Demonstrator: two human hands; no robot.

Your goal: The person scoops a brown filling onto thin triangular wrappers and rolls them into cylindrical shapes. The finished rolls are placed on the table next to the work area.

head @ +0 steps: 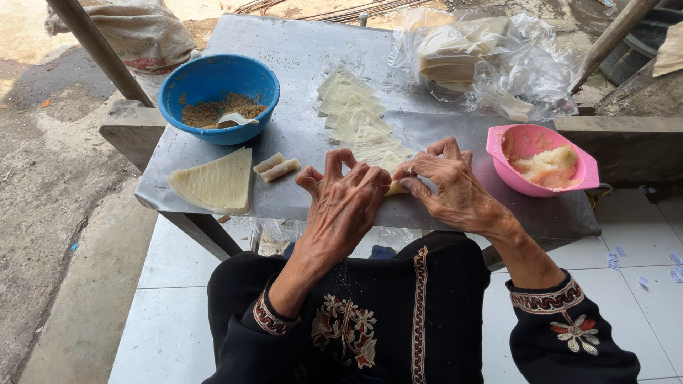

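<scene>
I see my left hand [346,203] and right hand [445,183] both pinched on a pale wrapper [393,186] at the worktop's [299,64] near edge, between the blue bowl [218,98] and pink bowl [543,159].

The table [299,57] bears two bowls, one blue [218,96] and one pink [542,158], two finished rolls [277,167], one stack of wrappers [215,183], one plastic bag [491,60], and two hands at work
</scene>
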